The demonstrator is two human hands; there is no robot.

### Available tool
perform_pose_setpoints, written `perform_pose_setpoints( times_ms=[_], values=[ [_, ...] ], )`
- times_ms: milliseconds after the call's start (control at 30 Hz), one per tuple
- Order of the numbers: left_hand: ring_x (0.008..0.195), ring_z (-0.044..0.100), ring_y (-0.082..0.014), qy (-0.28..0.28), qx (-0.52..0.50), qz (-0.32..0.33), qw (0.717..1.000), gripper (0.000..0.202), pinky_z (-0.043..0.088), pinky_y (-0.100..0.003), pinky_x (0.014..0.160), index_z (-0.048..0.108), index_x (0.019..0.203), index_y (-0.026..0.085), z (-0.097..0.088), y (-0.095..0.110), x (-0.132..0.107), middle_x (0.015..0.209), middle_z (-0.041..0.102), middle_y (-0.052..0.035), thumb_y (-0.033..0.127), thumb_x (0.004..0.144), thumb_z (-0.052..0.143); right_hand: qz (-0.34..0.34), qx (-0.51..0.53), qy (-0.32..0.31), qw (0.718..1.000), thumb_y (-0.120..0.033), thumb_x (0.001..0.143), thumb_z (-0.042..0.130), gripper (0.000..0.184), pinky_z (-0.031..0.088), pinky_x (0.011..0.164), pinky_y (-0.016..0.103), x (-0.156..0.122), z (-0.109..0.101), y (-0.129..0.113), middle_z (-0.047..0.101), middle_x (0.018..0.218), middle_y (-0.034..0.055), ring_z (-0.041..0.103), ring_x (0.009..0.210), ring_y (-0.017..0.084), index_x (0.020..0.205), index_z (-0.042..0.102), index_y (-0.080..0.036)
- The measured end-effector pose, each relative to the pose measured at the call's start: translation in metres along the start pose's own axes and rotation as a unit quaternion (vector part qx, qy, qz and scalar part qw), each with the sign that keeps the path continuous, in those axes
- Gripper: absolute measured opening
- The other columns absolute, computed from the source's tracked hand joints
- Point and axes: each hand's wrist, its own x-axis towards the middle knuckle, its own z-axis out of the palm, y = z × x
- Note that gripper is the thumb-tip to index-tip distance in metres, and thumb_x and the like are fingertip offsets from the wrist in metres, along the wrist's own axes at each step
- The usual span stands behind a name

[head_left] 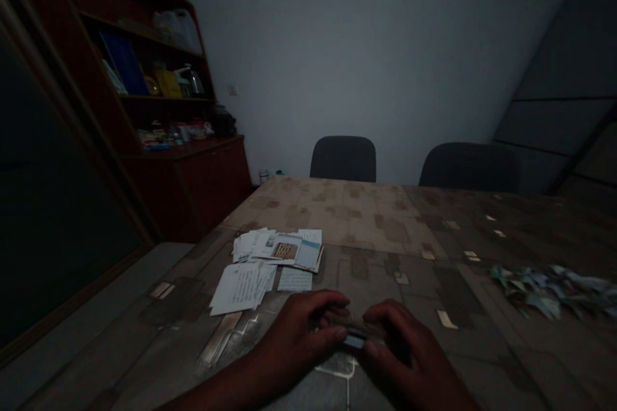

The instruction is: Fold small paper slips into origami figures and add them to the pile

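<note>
Patterned tabletop (pixel 366 221), near edge: left hand (pixel 296 340) and right hand (pixel 405 353) curl closed, pinching a small folded item (pixel 354 341) between them. Paper sheets (pixel 243 289) lie ahead of the left hand, crumpled scraps (pixel 549 292) right of the grip, apparently kept apart.

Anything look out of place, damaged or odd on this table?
Yes: the crumpled bluish-green paper scraps heaped on the right of the table cover look odd. They lie creased and loose, unlike the flat papers stacked beyond the left hand.
</note>
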Motion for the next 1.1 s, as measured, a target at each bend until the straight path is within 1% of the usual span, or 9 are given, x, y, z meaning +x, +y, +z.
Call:
perform_pose_setpoints(
  times_ms=[133, 333, 433, 533, 600, 700, 800, 933, 1100],
  values=[
    [0.099, 0.062, -0.0238, 0.006, 0.04, 0.018, 0.999, 0.031, 0.046, -0.036, 0.089, 0.068, 0.109, 0.019, 0.002, 0.0, 0.001, 0.106, 0.071, -0.0076, 0.024, 0.078, 0.066, -0.023, -0.058, -0.011, 0.998, -0.022, 0.083, 0.054, 0.007, 0.045, 0.065, 0.027, -0.002, 0.002, 0.001, 0.063, 0.084, 0.0027, 0.06, 0.076, 0.02, 0.087, 0.059, -0.021],
    [0.089, 0.066, -0.0198, -0.036, 0.08, 0.07, 0.994, 0.023, 0.048, -0.03, 0.081, 0.069, 0.107, 0.02, 0.006, 0.004, -0.001, 0.097, 0.075, -0.0042, 0.023, 0.086, 0.06, -0.039, -0.082, -0.029, 0.995, -0.02, 0.087, 0.05, 0.011, 0.047, 0.073, 0.031, -0.004, 0.003, 0.004, 0.066, 0.086, 0.0041, 0.063, 0.082, 0.021, 0.089, 0.061, -0.021],
    [0.094, 0.064, -0.0207, 0.016, 0.118, 0.115, 0.986, 0.025, 0.047, -0.031, 0.084, 0.064, 0.112, 0.02, 0.005, 0.004, -0.002, 0.104, 0.072, -0.006, 0.023, 0.089, 0.057, -0.02, -0.047, -0.006, 0.999, -0.022, 0.089, 0.047, 0.013, 0.049, 0.072, 0.03, -0.004, 0.003, 0.001, 0.068, 0.088, 0.0041, 0.065, 0.081, 0.02, 0.092, 0.06, -0.021],
    [0.092, 0.06, -0.0221, 0.073, 0.173, 0.224, 0.956, 0.021, 0.045, -0.034, 0.081, 0.061, 0.107, 0.018, 0.004, 0.005, -0.004, 0.101, 0.068, -0.0079, 0.024, 0.087, 0.06, 0.012, -0.02, 0.012, 1.0, -0.025, 0.088, 0.048, 0.014, 0.05, 0.065, 0.027, -0.005, 0.003, -0.003, 0.069, 0.085, 0.0024, 0.066, 0.072, 0.019, 0.097, 0.058, -0.021],
    [0.087, 0.057, -0.0216, 0.067, 0.229, 0.302, 0.923, 0.016, 0.043, -0.033, 0.075, 0.06, 0.103, 0.018, 0.005, 0.007, -0.005, 0.097, 0.065, -0.0079, 0.022, 0.087, 0.058, 0.011, -0.025, 0.022, 0.999, -0.025, 0.087, 0.048, 0.014, 0.049, 0.063, 0.027, -0.006, 0.004, -0.003, 0.069, 0.083, 0.0017, 0.066, 0.071, 0.019, 0.096, 0.058, -0.021],
    [0.076, 0.054, -0.0196, 0.053, 0.328, 0.37, 0.867, 0.013, 0.037, -0.032, 0.065, 0.063, 0.099, 0.02, 0.01, 0.007, -0.005, 0.089, 0.065, -0.0063, 0.024, 0.09, 0.055, -0.017, -0.046, 0.022, 0.999, -0.023, 0.087, 0.046, 0.014, 0.049, 0.064, 0.026, -0.008, 0.007, -0.002, 0.068, 0.081, 0.002, 0.065, 0.073, 0.019, 0.09, 0.059, -0.021],
    [0.065, 0.049, -0.0164, 0.054, 0.371, 0.398, 0.837, 0.027, 0.03, -0.031, 0.059, 0.061, 0.078, 0.018, 0.016, 0.0, -0.003, 0.07, 0.062, -0.0024, 0.024, 0.098, 0.044, -0.027, -0.061, -0.001, 0.998, -0.021, 0.088, 0.044, 0.018, 0.049, 0.065, 0.027, -0.007, 0.007, 0.002, 0.068, 0.082, 0.0032, 0.066, 0.074, 0.019, 0.088, 0.063, -0.021],
    [0.062, 0.048, -0.0148, 0.032, 0.387, 0.42, 0.82, 0.036, 0.029, -0.03, 0.056, 0.06, 0.072, 0.016, 0.015, -0.015, 0.001, 0.064, 0.058, -0.0019, 0.024, 0.1, 0.039, -0.054, -0.087, -0.04, 0.994, -0.012, 0.084, 0.042, 0.03, 0.049, 0.075, 0.032, -0.006, 0.0, 0.012, 0.07, 0.088, 0.0054, 0.065, 0.084, 0.021, 0.098, 0.068, -0.021],
    [0.059, 0.048, -0.0133, 0.011, 0.4, 0.418, 0.815, 0.036, 0.029, -0.028, 0.051, 0.061, 0.069, 0.018, 0.01, -0.025, 0.002, 0.063, 0.056, -0.0012, 0.02, 0.099, 0.04, -0.132, -0.121, -0.089, 0.98, 0.004, 0.064, 0.042, 0.058, 0.046, 0.078, 0.035, -0.002, -0.01, 0.021, 0.068, 0.09, 0.0048, 0.06, 0.087, 0.022, 0.108, 0.068, -0.023]
  ],
)
